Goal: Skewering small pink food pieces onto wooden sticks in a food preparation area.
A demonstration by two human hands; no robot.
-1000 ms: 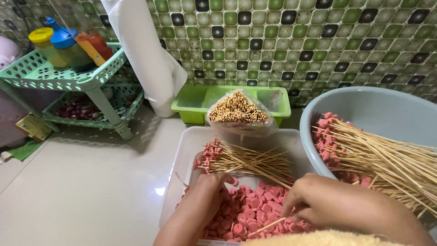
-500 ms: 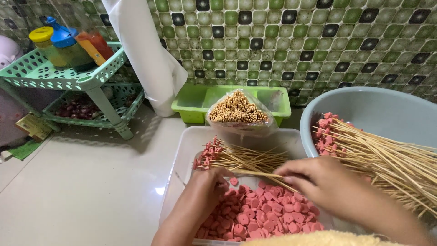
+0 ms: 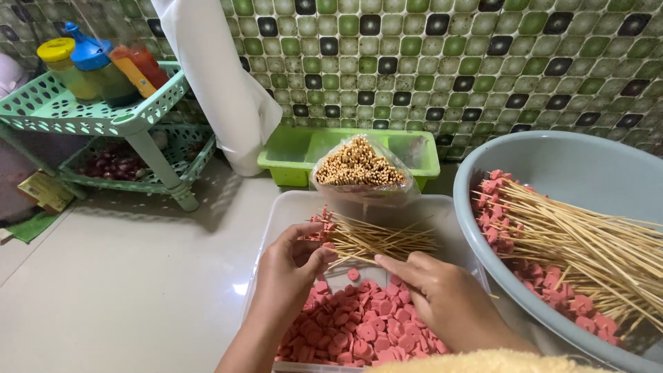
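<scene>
I am looking down at both hands working over a clear plastic tray (image 3: pixel 290 207) full of pink sausage slices (image 3: pixel 359 331). The left hand (image 3: pixel 293 266) is curling around the meat end of a small bundle of bamboo skewers (image 3: pixel 376 238); thumb and fingers are closing on it, so I judge it is holding the bundle steady. The right hand (image 3: pixel 442 300) is lying just beside it, palm down, fingers stretching toward the skewers and the slices under them. Whether it is pinching one stick or one slice I cannot tell, because the fingertips are hidden. The two hands are near each other, not joined.

The slices are lying directly under the hands, I think so that a piece is always within reach. To the right of the right hand a grey basin (image 3: pixel 573 159) is holding many loaded skewers (image 3: pixel 573 242), all with the meat ends on one side, probably for tidy stacking.

Beyond the hands a clear bag of bare sticks (image 3: pixel 359 166) is standing upright with its open end up, leaning in front of a green rectangular tub (image 3: pixel 293 155). Far left of the left hand, a mint-green rack (image 3: pixel 103 117) is carrying bottles with a yellow cap (image 3: pixel 55 50) and a blue cap (image 3: pixel 90 54), plus a red-orange bottle (image 3: pixel 141 65). A white cloth (image 3: pixel 221 90) is hanging against the tiled wall (image 3: pixel 483 62).
</scene>
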